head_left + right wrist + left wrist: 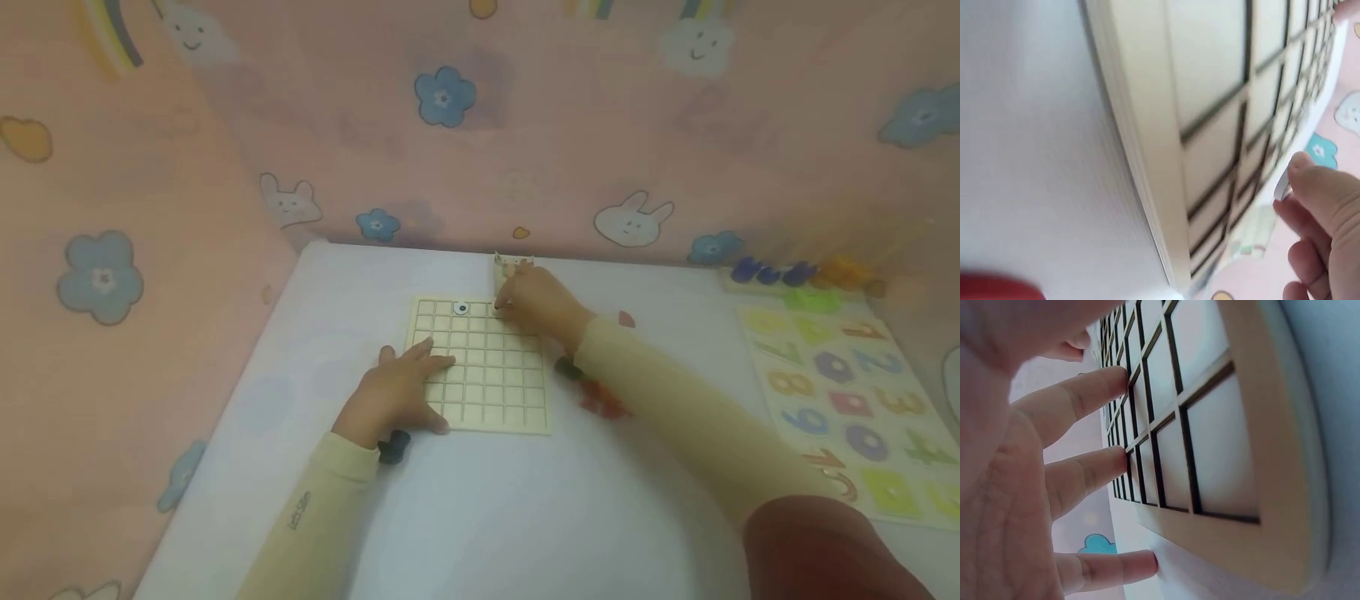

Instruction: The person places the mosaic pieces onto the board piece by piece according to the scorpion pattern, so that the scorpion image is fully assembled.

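A pale wooden grid board (pixel 487 398) with square recesses lies on the white table. One tile (pixel 461 308) with a round eye-like mark sits in its far row. My left hand (pixel 393 390) rests on the board's left side with spread, straight fingers; in the left wrist view two fingertips touch the grid bars. Over the far right part of the board, my right hand (pixel 540 304) pinches a small thin tile (pixel 1282 186) between thumb and finger. The tile's face is hidden. Just beyond that hand stands a small pale box (pixel 513 260), partly covered by the fingers.
A dark object (pixel 393 447) lies by my left wrist. Red pieces (pixel 602 402) and a dark piece (pixel 567 367) lie under my right forearm. At the right is a number puzzle board (pixel 813 400), with blue and orange pieces (pixel 798 273) behind it. A patterned pink wall (pixel 517 183) borders the table.
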`<act>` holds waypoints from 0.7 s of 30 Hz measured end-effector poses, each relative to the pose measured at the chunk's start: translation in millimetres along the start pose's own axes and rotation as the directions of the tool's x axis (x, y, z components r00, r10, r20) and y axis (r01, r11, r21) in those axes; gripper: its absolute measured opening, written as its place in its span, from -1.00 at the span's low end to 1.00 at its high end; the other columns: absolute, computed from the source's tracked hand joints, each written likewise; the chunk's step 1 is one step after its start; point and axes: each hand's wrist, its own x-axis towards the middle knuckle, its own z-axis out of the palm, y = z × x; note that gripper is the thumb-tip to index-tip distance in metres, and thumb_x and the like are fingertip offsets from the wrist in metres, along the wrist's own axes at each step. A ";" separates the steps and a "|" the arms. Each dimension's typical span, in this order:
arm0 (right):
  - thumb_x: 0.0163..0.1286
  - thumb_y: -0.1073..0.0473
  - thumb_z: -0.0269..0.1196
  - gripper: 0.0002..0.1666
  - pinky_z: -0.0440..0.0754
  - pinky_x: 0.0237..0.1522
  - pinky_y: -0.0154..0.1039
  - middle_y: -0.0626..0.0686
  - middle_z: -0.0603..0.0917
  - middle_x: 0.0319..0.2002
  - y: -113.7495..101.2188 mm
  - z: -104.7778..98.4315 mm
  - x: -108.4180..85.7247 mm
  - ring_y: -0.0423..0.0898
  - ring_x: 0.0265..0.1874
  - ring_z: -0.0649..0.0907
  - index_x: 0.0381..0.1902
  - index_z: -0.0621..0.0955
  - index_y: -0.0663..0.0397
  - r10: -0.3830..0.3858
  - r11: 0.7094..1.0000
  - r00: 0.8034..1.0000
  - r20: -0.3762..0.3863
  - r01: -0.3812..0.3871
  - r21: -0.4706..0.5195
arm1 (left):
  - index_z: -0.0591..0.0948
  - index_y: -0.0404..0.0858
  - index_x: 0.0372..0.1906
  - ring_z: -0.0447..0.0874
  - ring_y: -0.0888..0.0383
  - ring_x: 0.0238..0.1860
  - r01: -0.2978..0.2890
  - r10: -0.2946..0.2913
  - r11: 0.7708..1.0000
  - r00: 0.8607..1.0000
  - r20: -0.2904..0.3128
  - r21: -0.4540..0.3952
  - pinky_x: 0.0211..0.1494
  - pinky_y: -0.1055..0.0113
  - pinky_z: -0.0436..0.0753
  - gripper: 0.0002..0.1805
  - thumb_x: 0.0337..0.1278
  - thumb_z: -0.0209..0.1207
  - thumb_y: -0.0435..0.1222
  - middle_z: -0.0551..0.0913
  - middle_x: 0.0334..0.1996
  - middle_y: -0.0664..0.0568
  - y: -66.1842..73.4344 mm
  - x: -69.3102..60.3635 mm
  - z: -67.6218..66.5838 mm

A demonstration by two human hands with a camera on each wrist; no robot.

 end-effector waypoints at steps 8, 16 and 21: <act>0.48 0.15 0.35 -0.80 0.59 0.03 -0.07 -0.03 0.79 -0.38 -7.1 15.3 6.5 -0.01 -0.24 0.59 -0.35 0.82 0.05 -0.035 0.986 0.999 -0.027 0.030 -0.167 | 0.53 0.24 0.51 0.32 -0.13 0.19 0.005 -0.005 1.000 1.000 -0.015 0.002 0.05 -0.02 0.58 0.10 -0.37 0.73 0.03 0.15 0.68 0.12 0.7 -1.2 3.9; 0.53 0.16 0.31 -0.82 0.59 0.09 0.06 0.05 0.73 -0.20 -15.8 12.4 -0.9 0.12 0.09 0.60 -0.20 0.83 0.05 0.010 0.972 1.000 0.024 -0.004 -0.236 | 0.51 0.23 0.53 0.32 -0.12 0.17 0.001 -0.001 1.000 1.000 -0.010 0.016 0.02 0.00 0.58 0.11 -0.35 0.72 0.05 0.14 0.69 0.11 2.5 -1.7 1.6; 0.59 0.11 0.23 -0.74 0.52 0.17 0.10 0.08 0.71 0.07 -19.8 11.0 -1.5 0.11 0.15 0.53 -0.08 0.81 0.08 0.066 0.984 0.997 0.046 -0.058 -0.166 | 0.50 0.22 0.53 0.31 -0.12 0.17 0.005 -0.005 1.000 1.000 -0.004 0.012 0.02 -0.01 0.57 0.11 -0.34 0.72 0.05 0.12 0.69 0.10 3.0 -2.5 -2.1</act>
